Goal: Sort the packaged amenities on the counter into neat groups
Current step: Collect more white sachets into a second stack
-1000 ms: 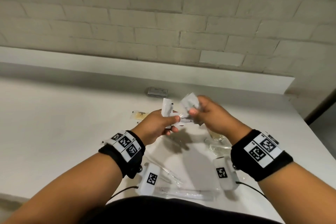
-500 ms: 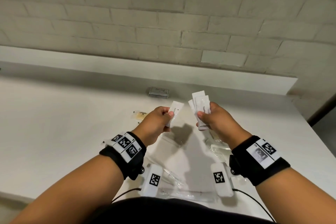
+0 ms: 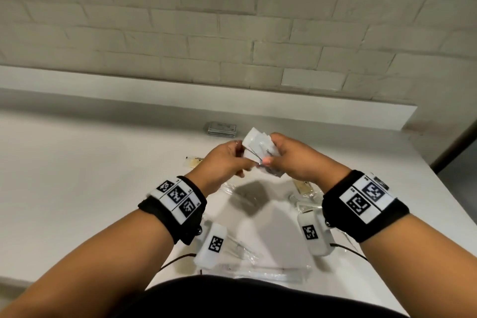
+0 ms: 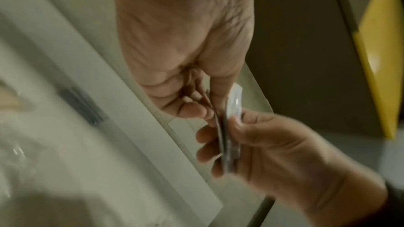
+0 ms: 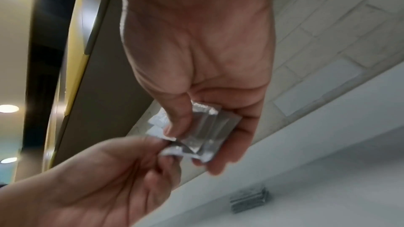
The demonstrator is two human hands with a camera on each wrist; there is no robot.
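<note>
White sachets (image 3: pixel 259 147) pinched between both hands (image 3: pixel 260 160).

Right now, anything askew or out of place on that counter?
Yes. The small white sachets pinched between the left hand and right hand are fanned unevenly, not squared. Clear plastic packets lie scattered at the white counter's near edge, unlike the tidy grey stack farther back.

right hand (image 5: pixel 196 68) gripping sachets (image 5: pixel 205 127), left hand (image 5: pixel 104 175) pinching them — blurred
</note>
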